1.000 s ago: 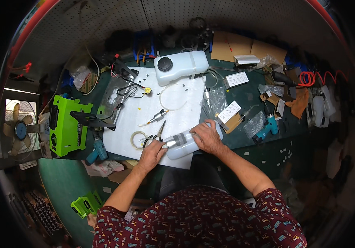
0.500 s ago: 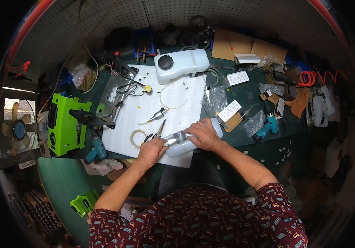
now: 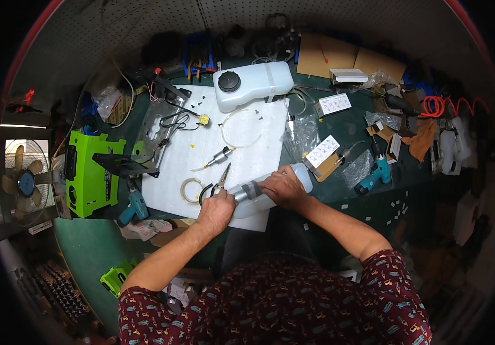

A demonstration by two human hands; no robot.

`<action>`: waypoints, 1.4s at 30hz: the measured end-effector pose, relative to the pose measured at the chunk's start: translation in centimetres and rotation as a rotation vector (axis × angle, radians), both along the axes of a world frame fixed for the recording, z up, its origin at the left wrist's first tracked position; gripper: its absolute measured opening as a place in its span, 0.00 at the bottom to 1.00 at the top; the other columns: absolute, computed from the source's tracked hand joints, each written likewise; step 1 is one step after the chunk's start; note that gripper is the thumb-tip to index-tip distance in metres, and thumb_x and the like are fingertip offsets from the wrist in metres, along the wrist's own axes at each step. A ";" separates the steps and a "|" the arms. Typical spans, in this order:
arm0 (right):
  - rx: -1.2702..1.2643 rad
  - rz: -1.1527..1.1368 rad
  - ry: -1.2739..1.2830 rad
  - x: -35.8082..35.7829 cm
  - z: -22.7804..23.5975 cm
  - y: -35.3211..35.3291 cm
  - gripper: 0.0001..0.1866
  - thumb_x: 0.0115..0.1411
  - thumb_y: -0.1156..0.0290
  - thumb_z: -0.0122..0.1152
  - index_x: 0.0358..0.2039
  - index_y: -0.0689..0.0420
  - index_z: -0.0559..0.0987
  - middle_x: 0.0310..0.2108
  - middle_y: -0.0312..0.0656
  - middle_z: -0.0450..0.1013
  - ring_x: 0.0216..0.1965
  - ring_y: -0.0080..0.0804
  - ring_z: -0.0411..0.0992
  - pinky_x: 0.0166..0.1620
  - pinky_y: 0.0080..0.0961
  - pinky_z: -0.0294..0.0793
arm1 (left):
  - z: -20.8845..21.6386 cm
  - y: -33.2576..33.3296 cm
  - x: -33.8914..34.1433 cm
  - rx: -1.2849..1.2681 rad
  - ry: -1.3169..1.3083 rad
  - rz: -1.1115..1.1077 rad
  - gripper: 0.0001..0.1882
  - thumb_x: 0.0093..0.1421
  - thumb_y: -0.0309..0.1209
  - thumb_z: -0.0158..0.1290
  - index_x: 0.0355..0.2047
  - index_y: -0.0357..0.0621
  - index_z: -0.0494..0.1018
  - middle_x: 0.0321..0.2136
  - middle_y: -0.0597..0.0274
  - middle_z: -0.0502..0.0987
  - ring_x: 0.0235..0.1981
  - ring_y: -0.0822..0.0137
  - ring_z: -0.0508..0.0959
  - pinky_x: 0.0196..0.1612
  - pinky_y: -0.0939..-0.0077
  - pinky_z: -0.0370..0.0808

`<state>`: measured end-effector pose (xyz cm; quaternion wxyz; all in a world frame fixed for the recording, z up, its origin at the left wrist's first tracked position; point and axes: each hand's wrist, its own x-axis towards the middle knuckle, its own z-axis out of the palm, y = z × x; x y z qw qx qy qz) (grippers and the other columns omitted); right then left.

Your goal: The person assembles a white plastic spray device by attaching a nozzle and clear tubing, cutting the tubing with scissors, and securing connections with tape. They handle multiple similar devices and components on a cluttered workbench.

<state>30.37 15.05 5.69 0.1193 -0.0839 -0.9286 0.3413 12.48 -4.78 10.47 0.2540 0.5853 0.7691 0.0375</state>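
A translucent white plastic tank (image 3: 303, 174) lies on its side at the near edge of the bench. Along its upper side rests a silver cylinder (image 3: 239, 194), with a grey band (image 3: 252, 189) across it. My left hand (image 3: 217, 209) is closed round the cylinder's left end; its fingertips are partly hidden. My right hand (image 3: 284, 186) grips over the tank, its thumb and fingers bent against the band's right end. Just beyond my left hand lie black-handled scissors (image 3: 223, 177), blades pointing away, and a roll of tape (image 3: 191, 190).
A second tank (image 3: 256, 86) with a black cap stands at the far side of the white foam sheet (image 3: 167, 167). Another silver cylinder (image 3: 221, 156) with tubing lies mid-sheet. Left are a green panel (image 3: 93, 175) and a drill (image 3: 134, 204); right, small boxes (image 3: 322, 152) and another drill (image 3: 376, 174).
My right fingers have shifted slightly toward the grey band and bent more. My left hand keeps its hold on the cylinder's end. The whole view has turned slightly.
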 end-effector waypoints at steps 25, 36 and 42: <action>-0.088 -0.041 -0.014 0.3 -0.7 -0.6 0.11 0.53 0.67 0.73 0.37 0.52 0.82 0.25 0.30 0.78 0.34 0.35 0.78 0.59 0.43 0.67 | -2.0 0.7 -2.1 0.137 -0.065 -0.201 0.11 0.68 0.34 0.57 0.37 0.38 0.73 0.30 0.50 0.76 0.34 0.48 0.82 0.35 0.56 0.81; -0.125 -0.026 -0.049 -0.1 -0.1 -0.3 0.10 0.53 0.69 0.72 0.36 0.54 0.82 0.28 0.35 0.79 0.38 0.36 0.78 0.56 0.42 0.67 | -3.9 0.4 -0.6 0.301 -0.129 -0.064 0.09 0.66 0.32 0.59 0.35 0.40 0.72 0.30 0.51 0.75 0.34 0.47 0.80 0.36 0.54 0.79; -0.108 -0.027 -0.154 -0.1 0.6 0.2 0.14 0.54 0.66 0.72 0.39 0.58 0.84 0.30 0.38 0.80 0.40 0.39 0.78 0.59 0.41 0.65 | -4.4 0.7 -2.0 0.384 -0.185 -0.125 0.11 0.64 0.35 0.61 0.34 0.40 0.74 0.30 0.52 0.75 0.34 0.48 0.80 0.36 0.55 0.79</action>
